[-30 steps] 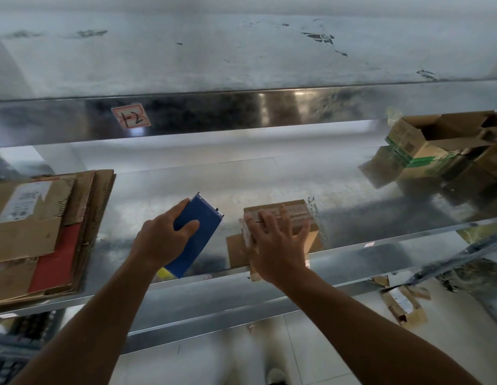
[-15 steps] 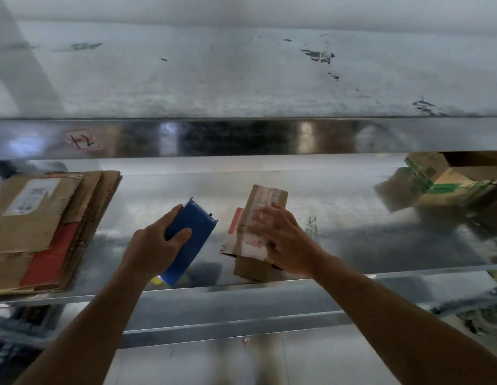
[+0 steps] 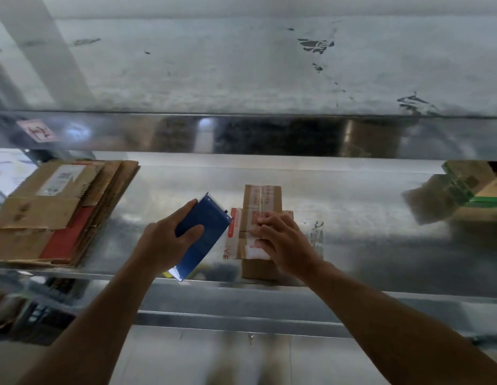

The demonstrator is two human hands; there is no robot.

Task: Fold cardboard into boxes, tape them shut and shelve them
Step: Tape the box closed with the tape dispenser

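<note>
Both arms reach in over the front lip of the metal shelf [image 3: 353,218]. The left hand [image 3: 164,240] grips a flat blue tool [image 3: 205,226], fingers wrapped round its far side and thumb laid across the near face. It's a tape dispenser by the look of it, though the picture is too soft here to be sure. The tool is tilted, its top corner leaning toward the box and its lower end, with a scrap of yellow showing, down near the shelf edge.

Just to its right sits the small cardboard box [image 3: 262,198], on the shelf close to the front edge, its long side running away from the camera. Pale tape with red print crosses its top, and a loose flap of it juts out on the left, nearly touching the blue tool. The right hand [image 3: 283,240] is on the box from the right, fingers [image 3: 265,220] curled over the taped top and holding it down; the thumb is hidden under the hand.

Off to the left, a stack of flattened cardboard [image 3: 55,215] lies on the same shelf, one sheet with a white label, a red sheet lower down. Far right, well apart from the hands, there are blurred boxes with green edging [image 3: 469,190]. On the rim of the shelf above, upper left, is a small pink tag [image 3: 37,131].
</note>
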